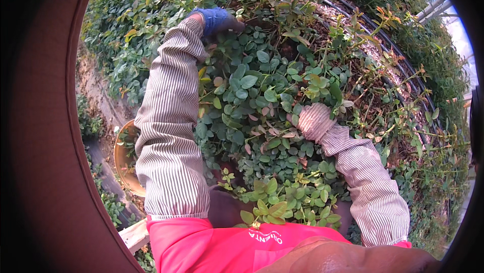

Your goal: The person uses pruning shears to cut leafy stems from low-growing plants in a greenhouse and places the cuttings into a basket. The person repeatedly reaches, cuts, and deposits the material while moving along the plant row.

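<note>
My left hand (pixel 218 21), in a blue glove with darker fingers, reaches to the far side of a dense leafy bush (pixel 247 81). Its fingers look drawn together at the foliage; what lies between them, if anything, is too small to make out. Closer in and to the right, my right hand (pixel 315 122) wears a pale knitted glove and pushes in among the leaves. Foliage and the back of that hand hide its fingers. Striped sleeve covers run up both forearms. Yellow-green leaves (pixel 272 207) stand right in front of my body.
An orange-yellow bucket (pixel 123 157) with some greenery inside stands on the ground at the left. Below it a piece of pale wood (pixel 133 235) juts out. Dark hoses (pixel 388 41) curve along the bed at the right, over ground strewn with dry litter. More plants grow all around.
</note>
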